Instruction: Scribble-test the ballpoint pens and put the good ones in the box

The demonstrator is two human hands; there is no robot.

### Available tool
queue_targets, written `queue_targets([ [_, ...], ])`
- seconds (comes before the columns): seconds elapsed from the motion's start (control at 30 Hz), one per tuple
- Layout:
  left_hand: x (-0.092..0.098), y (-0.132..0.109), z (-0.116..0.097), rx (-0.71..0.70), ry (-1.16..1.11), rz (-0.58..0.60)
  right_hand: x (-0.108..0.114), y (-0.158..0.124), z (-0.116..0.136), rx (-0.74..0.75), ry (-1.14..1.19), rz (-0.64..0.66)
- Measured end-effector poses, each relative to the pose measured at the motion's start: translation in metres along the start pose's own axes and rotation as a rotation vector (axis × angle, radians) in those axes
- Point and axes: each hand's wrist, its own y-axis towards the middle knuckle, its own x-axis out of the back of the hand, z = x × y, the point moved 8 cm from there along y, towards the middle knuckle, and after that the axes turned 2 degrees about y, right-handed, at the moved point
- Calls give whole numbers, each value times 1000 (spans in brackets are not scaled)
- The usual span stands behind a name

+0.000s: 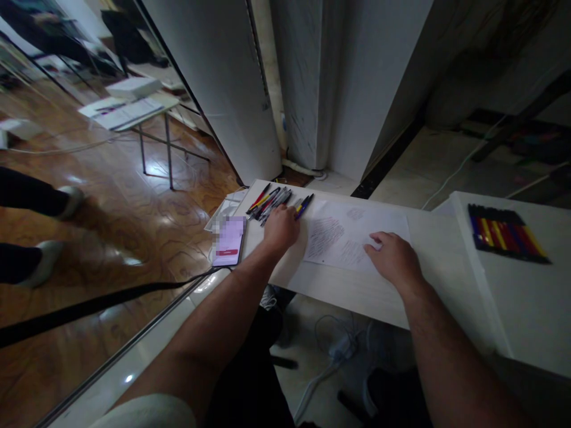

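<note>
Your left hand [282, 229] lies palm down over a loose pile of pens [268, 202], near the far left corner of the narrow white table [435, 255]. Its fingers curl in among the pens; whether they are clamped on one, you cannot tell, because the hand hides its own fingertips. Just beyond that hand, toward the middle of the far edge, a blue pen [305, 206] lies at a slant beside the pile.

Your right hand [396, 258] is over the right part of a sheet of paper [352, 229], thumb and forefinger apart, with nothing seen between them. The sheet carries blocks of handwriting too small to read and lies across the table's middle.

The step in hand looks like handling pens at the pile. Lifting any one of them would call for parting it from its neighbours, with the sheet kept flat.

Farther out, a phone [230, 244] with a lit screen lies by the table's left edge. Past the right end, a raised white surface [530, 309] carries a row of coloured pens [508, 235]. Another person's legs [29, 193] stand on the floor to your left.
</note>
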Motion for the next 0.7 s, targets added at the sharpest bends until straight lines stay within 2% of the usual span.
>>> queue_targets([
  [0.13,-6,2,3,66,17,66,-1,0,1,17,-8,-4],
  [0.43,-9,4,2,105,27,104,0,1,-1,-12,23,-8],
  [0.7,-14,6,11,160,33,173,0,1,1,-7,41,-9],
])
